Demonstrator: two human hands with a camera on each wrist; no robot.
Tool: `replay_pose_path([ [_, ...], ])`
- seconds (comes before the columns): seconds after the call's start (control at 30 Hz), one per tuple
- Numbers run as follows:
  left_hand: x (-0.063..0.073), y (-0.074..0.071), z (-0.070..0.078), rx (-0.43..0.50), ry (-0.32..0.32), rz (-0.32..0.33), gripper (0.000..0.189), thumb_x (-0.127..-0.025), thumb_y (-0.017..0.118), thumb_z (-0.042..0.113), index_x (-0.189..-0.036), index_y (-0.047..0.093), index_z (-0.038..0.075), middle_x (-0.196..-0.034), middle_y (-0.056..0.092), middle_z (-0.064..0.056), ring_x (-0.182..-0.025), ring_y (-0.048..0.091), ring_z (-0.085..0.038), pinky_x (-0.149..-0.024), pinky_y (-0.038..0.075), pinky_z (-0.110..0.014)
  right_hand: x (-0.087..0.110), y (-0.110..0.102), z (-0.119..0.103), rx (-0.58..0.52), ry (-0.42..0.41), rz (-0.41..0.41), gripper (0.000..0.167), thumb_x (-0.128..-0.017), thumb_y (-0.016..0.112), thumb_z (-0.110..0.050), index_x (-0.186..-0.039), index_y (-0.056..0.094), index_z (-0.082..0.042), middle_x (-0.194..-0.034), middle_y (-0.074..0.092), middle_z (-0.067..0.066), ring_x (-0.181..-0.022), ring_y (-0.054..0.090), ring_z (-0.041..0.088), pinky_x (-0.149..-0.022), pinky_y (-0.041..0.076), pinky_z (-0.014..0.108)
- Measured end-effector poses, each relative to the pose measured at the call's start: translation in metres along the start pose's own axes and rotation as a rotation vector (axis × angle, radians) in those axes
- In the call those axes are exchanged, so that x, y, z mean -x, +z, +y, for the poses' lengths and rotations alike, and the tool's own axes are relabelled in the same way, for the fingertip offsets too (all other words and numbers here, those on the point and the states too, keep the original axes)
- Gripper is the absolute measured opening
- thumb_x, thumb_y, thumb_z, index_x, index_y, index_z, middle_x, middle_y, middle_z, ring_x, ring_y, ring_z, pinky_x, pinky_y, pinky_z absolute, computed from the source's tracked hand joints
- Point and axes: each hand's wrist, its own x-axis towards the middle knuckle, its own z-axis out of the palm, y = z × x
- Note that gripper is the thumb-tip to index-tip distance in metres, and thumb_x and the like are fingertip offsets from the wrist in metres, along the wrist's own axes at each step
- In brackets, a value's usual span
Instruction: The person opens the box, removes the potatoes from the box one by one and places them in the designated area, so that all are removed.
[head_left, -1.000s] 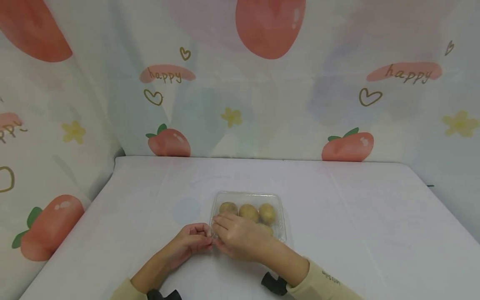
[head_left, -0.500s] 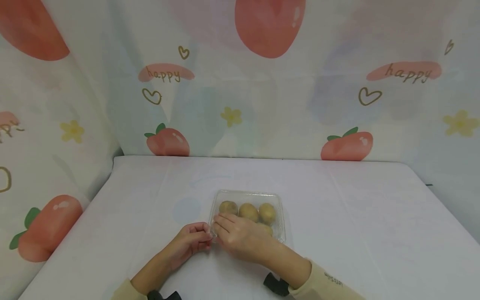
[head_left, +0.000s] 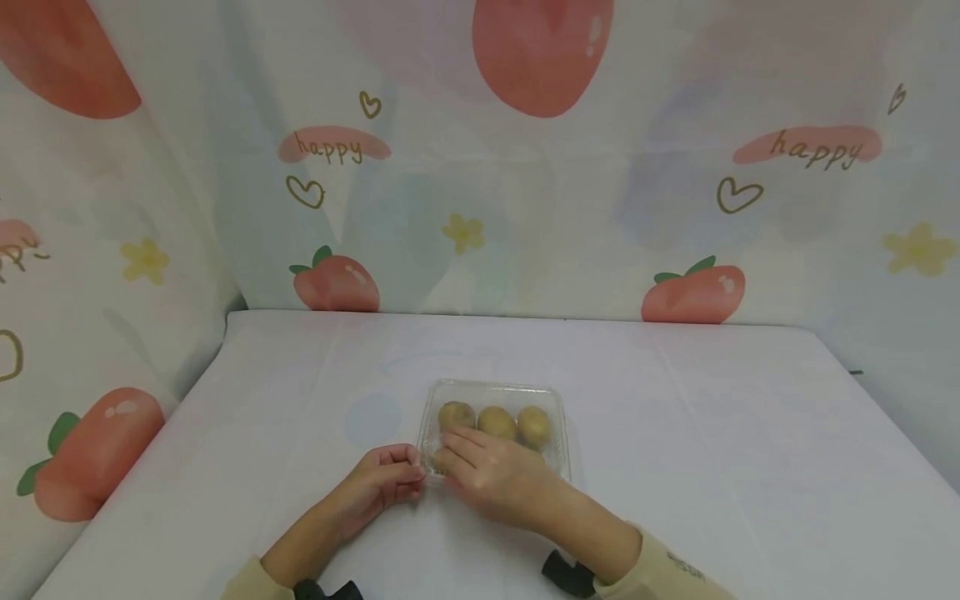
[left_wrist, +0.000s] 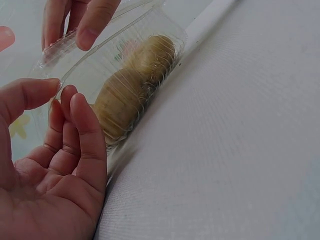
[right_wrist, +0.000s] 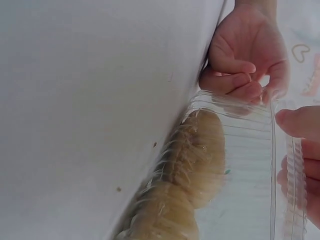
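Observation:
A clear plastic clamshell box (head_left: 557,408) with ribbed walls stands on the table, several yellow-brown potatoes (head_left: 497,423) inside. Its lid rim runs along the front in both wrist views. At the front left corner my left hand (head_left: 384,482) pinches the rim between thumb and fingers, as the left wrist view shows. My right hand (head_left: 491,479) reaches across the front of the box, its fingers (right_wrist: 312,170) extended over the top of the lid and its thumb (right_wrist: 300,122) at the rim. Part of the front row of potatoes is hidden beneath it.
The box sits on a white-covered table (head_left: 675,450). A printed cloth backdrop (head_left: 525,208) rises behind the table and along its left side. Black wrist straps (head_left: 567,575) show at both sleeves.
My right hand has slid a little to the right along the front of the box, baring the front left potato. My left hand keeps its hold at the corner.

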Motion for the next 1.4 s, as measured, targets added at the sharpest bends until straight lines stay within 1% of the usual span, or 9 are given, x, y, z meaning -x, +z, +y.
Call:
replay_pose_path([
  [0.1, -0.001, -0.001, 0.000, 0.000, -0.002, 0.001, 0.009, -0.086, 0.054, 0.002, -0.080, 0.055, 0.009, -0.076, 0.058, 0.000, -0.069, 0.055, -0.008, -0.066, 0.049, -0.022, 0.003, -0.002, 0.001, -0.006, 0.000, 0.022, 0.021, -0.078, 0.067, -0.015, -0.094, 0.067, -0.002, -0.096, 0.066, 0.011, -0.094, 0.062, 0.020, -0.088, 0.044, 0.027],
  [0.27, -0.002, -0.001, 0.000, -0.003, -0.011, 0.010, 0.010, -0.086, 0.054, 0.001, -0.080, 0.055, 0.009, -0.076, 0.057, 0.001, -0.069, 0.055, -0.009, -0.066, 0.049, -0.023, 0.009, -0.007, 0.004, -0.019, 0.015, 0.021, 0.017, -0.086, 0.057, -0.014, -0.091, 0.066, 0.000, -0.098, 0.065, 0.014, -0.095, 0.062, 0.022, -0.089, 0.044, 0.027],
  [0.37, -0.003, -0.001, 0.001, -0.009, -0.015, 0.010, 0.010, -0.086, 0.053, 0.002, -0.080, 0.055, 0.009, -0.076, 0.058, 0.001, -0.069, 0.055, -0.009, -0.066, 0.049, -0.023, 0.014, -0.011, 0.006, -0.034, 0.026, 0.008, 0.017, -0.083, 0.063, -0.014, -0.089, 0.065, 0.002, -0.099, 0.065, 0.015, -0.095, 0.062, 0.022, -0.089, 0.044, 0.027],
  [0.5, -0.003, -0.001, 0.002, -0.016, -0.012, 0.005, 0.010, -0.086, 0.053, 0.002, -0.080, 0.055, 0.009, -0.076, 0.058, 0.000, -0.069, 0.055, -0.009, -0.066, 0.049, -0.023, 0.020, -0.014, 0.007, -0.048, 0.036, 0.017, 0.021, -0.090, 0.053, -0.014, -0.090, 0.065, 0.004, -0.097, 0.065, 0.015, -0.094, 0.062, 0.022, -0.088, 0.045, 0.028],
  [0.6, -0.003, 0.000, 0.002, -0.015, -0.006, 0.001, 0.010, -0.086, 0.053, 0.001, -0.079, 0.054, 0.009, -0.076, 0.058, 0.000, -0.069, 0.055, -0.009, -0.066, 0.049, -0.023, 0.024, -0.016, 0.008, -0.055, 0.040, 0.031, 0.034, -0.098, 0.036, -0.014, -0.090, 0.065, 0.004, -0.097, 0.065, 0.015, -0.095, 0.062, 0.023, -0.088, 0.045, 0.029],
  [0.73, -0.003, 0.000, 0.001, -0.010, -0.001, -0.003, 0.010, -0.086, 0.054, 0.001, -0.079, 0.054, 0.009, -0.076, 0.058, 0.000, -0.069, 0.055, -0.009, -0.066, 0.048, -0.023, 0.030, -0.018, 0.008, -0.034, 0.031, 0.041, 0.037, -0.099, 0.034, -0.014, -0.090, 0.065, 0.004, -0.098, 0.065, 0.016, -0.096, 0.062, 0.024, -0.087, 0.045, 0.029],
  [0.87, -0.002, 0.001, -0.001, -0.009, 0.000, -0.004, 0.011, -0.086, 0.053, 0.000, -0.079, 0.054, 0.009, -0.076, 0.058, 0.000, -0.069, 0.055, -0.009, -0.066, 0.048, -0.023, 0.036, -0.022, 0.007, -0.062, 0.071, 0.036, 0.042, -0.100, 0.029, -0.016, -0.091, 0.065, 0.004, -0.099, 0.065, 0.016, -0.095, 0.062, 0.024, -0.087, 0.046, 0.030],
  [1.03, 0.000, 0.000, -0.001, -0.012, 0.011, -0.005, 0.013, -0.086, 0.053, -0.001, -0.078, 0.054, 0.010, -0.075, 0.058, 0.001, -0.069, 0.055, -0.009, -0.066, 0.049, -0.022, 0.043, -0.026, 0.006, -0.131, 0.137, 0.033, 0.043, -0.099, 0.030, -0.019, -0.094, 0.066, 0.004, -0.101, 0.065, 0.017, -0.094, 0.062, 0.025, -0.085, 0.047, 0.030],
  [1.4, 0.001, 0.001, -0.002, -0.009, 0.005, -0.009, 0.011, -0.085, 0.055, 0.001, -0.079, 0.055, 0.010, -0.076, 0.058, 0.000, -0.069, 0.055, -0.009, -0.066, 0.049, -0.022, 0.055, -0.034, 0.007, -0.137, 0.143, 0.082, 0.035, -0.098, 0.035, -0.017, -0.092, 0.064, 0.002, -0.100, 0.064, 0.016, -0.093, 0.062, 0.026, -0.082, 0.048, 0.031],
])
